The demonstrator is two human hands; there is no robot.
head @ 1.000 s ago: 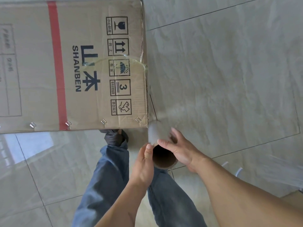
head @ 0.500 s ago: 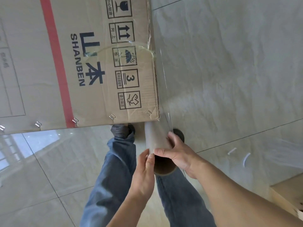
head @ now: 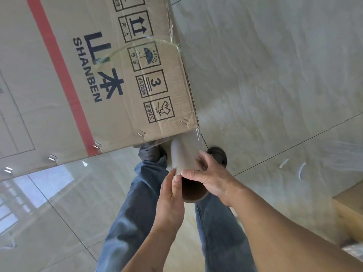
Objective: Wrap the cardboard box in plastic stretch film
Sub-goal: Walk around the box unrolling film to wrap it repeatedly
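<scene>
The cardboard box (head: 82,75) beside me is matt brown corrugated board, creased and ribbed near its corner, printed in dark ink with a flat red stripe (head: 59,75) and pinned along the edge with shiny metal staples (head: 97,145). A thin, clear band of stretch film (head: 149,43) glistens across its face. The roll (head: 185,160) under my right hand (head: 208,179) looks smooth and pale, with a dull brown cardboard core (head: 193,191) at its open end. My left hand (head: 170,193) lies against that core. My jeans (head: 133,213) are soft blue denim. The floor tiles (head: 275,75) are polished, glossy and stone-veined, mirroring a window.
</scene>
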